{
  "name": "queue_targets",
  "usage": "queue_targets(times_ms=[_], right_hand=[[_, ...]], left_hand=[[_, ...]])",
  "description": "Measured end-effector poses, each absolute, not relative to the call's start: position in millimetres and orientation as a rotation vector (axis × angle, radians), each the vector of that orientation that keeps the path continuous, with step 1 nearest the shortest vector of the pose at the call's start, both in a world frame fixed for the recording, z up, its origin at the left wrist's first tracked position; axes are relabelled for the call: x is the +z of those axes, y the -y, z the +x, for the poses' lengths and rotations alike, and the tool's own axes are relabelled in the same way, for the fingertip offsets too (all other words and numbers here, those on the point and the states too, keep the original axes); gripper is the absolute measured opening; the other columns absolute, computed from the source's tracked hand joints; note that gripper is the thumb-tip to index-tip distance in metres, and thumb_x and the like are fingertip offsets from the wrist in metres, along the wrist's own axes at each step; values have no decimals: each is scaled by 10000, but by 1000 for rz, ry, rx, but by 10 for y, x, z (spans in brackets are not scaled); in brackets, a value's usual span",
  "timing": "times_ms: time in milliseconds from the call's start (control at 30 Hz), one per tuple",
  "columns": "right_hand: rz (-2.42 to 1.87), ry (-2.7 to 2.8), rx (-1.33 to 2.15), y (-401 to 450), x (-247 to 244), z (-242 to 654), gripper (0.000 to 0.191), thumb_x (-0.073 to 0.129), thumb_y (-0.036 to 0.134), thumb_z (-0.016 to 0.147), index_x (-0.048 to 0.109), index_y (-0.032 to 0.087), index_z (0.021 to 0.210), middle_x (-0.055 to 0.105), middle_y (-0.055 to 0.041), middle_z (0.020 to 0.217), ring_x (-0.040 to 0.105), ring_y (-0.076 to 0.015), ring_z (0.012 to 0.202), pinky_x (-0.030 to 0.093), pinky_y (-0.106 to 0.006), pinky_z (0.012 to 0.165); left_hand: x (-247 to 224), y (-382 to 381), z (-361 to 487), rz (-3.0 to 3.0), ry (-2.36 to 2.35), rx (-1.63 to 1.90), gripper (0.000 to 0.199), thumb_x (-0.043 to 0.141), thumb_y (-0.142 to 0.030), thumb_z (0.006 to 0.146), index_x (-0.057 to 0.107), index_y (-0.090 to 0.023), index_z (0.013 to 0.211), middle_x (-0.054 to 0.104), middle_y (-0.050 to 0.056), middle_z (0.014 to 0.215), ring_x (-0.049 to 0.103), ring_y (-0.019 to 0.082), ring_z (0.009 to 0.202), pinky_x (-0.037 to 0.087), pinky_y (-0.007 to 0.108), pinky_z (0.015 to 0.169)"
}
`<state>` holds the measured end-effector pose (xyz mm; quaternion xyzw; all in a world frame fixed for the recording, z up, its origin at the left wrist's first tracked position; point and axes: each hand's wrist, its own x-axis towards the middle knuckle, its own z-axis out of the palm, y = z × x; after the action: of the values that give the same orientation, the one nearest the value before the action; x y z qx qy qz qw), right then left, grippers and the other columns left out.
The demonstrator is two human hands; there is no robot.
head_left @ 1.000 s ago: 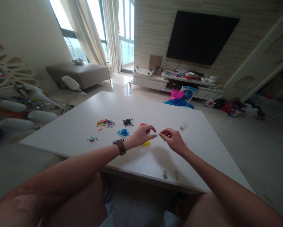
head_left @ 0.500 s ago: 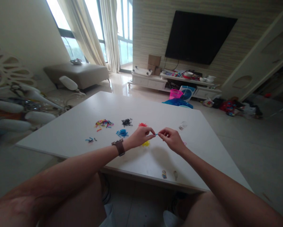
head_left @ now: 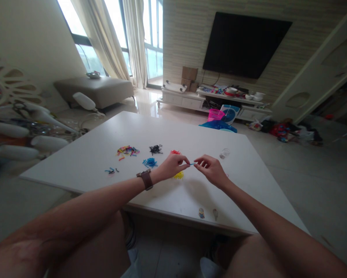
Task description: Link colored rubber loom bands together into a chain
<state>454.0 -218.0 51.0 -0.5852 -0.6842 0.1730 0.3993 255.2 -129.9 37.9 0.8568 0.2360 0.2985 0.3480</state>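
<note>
Blue and thin, a small piece (head_left: 192, 164) is suspended above the white surface (head_left: 89, 154), spanned between the fingertips of both hands. Grip, left hand (head_left: 173, 166): thumb and forefinger are brought together at one end of the piece. Grip, right hand (head_left: 211, 170): the other end is pinched in the same way. Exact shape of the piece: not resolved, being largely covered by the fingertips.

Handling notes (judgement). Only the very tips should be used, so that the middle of the piece is left exposed and can be inspected. Pull should be applied gently and in line, since a piece this slight could be expected to slip or spring away if tugged sideways. One hand is best held steady while fine adjustment is made with the other. Both wrists should be kept low, so that a dropped piece is not scattered far.

Surroundings. A red pile (head_left: 175, 152) and a yellow pile (head_left: 178, 175) are partly screened by the left hand; a drop there would be hard to pick out by eye, though its colour would help. A blue pile (head_left: 150, 162) is located beside the left wrist, with a black pile (head_left: 155, 149) beyond it and a mixed-colour pile (head_left: 128, 151) farther left. Contact with these should be avoided when the left forearm is shifted. A clear container (head_left: 225, 153) is noted beyond the right hand, and a flat figure (head_left: 201, 213) near the front edge.
</note>
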Motion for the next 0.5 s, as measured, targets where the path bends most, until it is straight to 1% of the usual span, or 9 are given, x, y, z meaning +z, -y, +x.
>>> queue_targets(times_ms=[100, 300, 500], right_hand=[[-1474, 1755, 418, 2178, 520, 4535, 155, 648, 333, 865, 725, 199, 862, 682, -33, 787, 599, -138, 639, 472, -263, 578], [-1496, 1742, 427, 2186, 546, 4521, 136, 652, 309, 851, 719, 195, 819, 685, -30, 762, 590, -140, 623, 459, -264, 568], [-1512, 1692, 478, 2188, 531, 4520, 130, 647, 292, 841, 706, 193, 783, 677, -27, 728, 587, -148, 621, 454, -269, 565]], left_hand=[[378, 1299, 2551, 2233, -613, 767, 216, 650, -344, 855, 741, -148, 845, 383, -62, 555, 325, 83, 527, 286, 229, 562], [373, 1284, 2546, 2249, -639, 754, 244, 644, -375, 855, 740, -151, 841, 385, -60, 541, 332, 89, 527, 285, 231, 560], [418, 1305, 2543, 2250, -646, 759, 215, 653, -350, 845, 733, -154, 809, 371, -64, 540, 329, 86, 533, 286, 232, 572]])
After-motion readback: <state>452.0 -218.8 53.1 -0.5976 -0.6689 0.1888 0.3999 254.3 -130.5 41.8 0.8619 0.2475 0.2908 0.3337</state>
